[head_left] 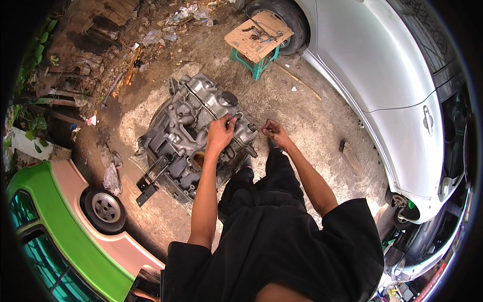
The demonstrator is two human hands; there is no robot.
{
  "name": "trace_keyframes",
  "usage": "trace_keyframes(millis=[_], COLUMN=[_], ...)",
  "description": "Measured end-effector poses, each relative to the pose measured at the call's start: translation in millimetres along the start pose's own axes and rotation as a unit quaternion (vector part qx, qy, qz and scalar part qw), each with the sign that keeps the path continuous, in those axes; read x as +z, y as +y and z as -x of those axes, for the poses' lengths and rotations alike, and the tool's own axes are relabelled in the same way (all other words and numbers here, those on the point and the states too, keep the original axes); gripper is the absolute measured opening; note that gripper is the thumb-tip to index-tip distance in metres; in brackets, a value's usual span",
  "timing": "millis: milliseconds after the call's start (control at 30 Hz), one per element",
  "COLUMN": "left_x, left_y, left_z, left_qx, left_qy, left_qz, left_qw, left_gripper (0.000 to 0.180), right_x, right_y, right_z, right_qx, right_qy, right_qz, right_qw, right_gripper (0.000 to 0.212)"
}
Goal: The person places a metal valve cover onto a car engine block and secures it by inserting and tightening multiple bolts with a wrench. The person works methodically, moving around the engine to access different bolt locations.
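A grey metal car engine [182, 111] sits on the ground in front of me, with a black round cap [229, 98] on its top cover. My left hand [221, 133] is over the near right part of the top cover, its fingers curled together at the metal. Whatever is between those fingers is hidden. Just off the engine's right end, my right hand [275, 134] is held with thumb and fingertips pinched together. Anything in that pinch is too small to name. A black bracket [151, 182] sticks out from the engine's left side.
A green stool [257, 70] carries a wooden board [249, 46] with several tools. A silver car [372, 65] stands on the right, a green and pink vehicle [65, 211] at the lower left. Litter [188, 15] and a piece of wood [351, 157] lie on the ground.
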State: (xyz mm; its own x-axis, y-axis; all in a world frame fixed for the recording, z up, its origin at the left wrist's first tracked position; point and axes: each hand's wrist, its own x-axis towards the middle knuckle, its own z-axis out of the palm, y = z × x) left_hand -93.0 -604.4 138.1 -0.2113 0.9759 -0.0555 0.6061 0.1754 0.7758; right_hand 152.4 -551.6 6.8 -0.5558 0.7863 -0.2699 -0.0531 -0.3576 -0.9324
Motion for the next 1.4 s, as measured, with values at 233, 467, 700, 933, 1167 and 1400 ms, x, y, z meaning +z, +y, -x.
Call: trace_keyframes(millis=[233, 467, 700, 933, 1167, 1400], left_x=[-1.2, -1.2, -0.6, -1.1, -2.2, -0.1], left_y=[0.4, 1.6, 2.1, 1.6, 2.8, 0.1], left_z=[-1.1, -0.7, -0.8, -0.7, -1.2, -0.9], left_qx=[-0.019, -0.019, -0.032, -0.025, -0.033, -0.026], left_qy=[-0.023, -0.014, -0.013, -0.015, -0.025, -0.014], left_qz=[-0.014, -0.016, 0.003, -0.007, 0.002, 0.001], left_qw=[0.999, 1.000, 0.999, 1.000, 0.999, 1.000], left_gripper=[0.034, 0.032, 0.027, 0.032, 0.031, 0.030], right_x=[-5.8, 6.8, 10.8, 13.1, 17.3, 27.7], right_y=[1.8, 1.6, -2.7, 3.2, -2.1, -10.1], right_z=[-5.4, 5.5, 11.5, 15.7, 16.3, 31.8], right_qx=[-0.008, 0.003, -0.003, 0.021, -0.012, 0.022], right_qy=[-0.023, 0.014, 0.037, 0.026, 0.056, 0.111], right_qz=[0.023, -0.033, 0.006, -0.050, -0.034, 0.040], right_qw=[0.999, 0.999, 0.999, 0.998, 0.998, 0.993], right_gripper=[0.018, 0.017, 0.016, 0.016, 0.016, 0.013])
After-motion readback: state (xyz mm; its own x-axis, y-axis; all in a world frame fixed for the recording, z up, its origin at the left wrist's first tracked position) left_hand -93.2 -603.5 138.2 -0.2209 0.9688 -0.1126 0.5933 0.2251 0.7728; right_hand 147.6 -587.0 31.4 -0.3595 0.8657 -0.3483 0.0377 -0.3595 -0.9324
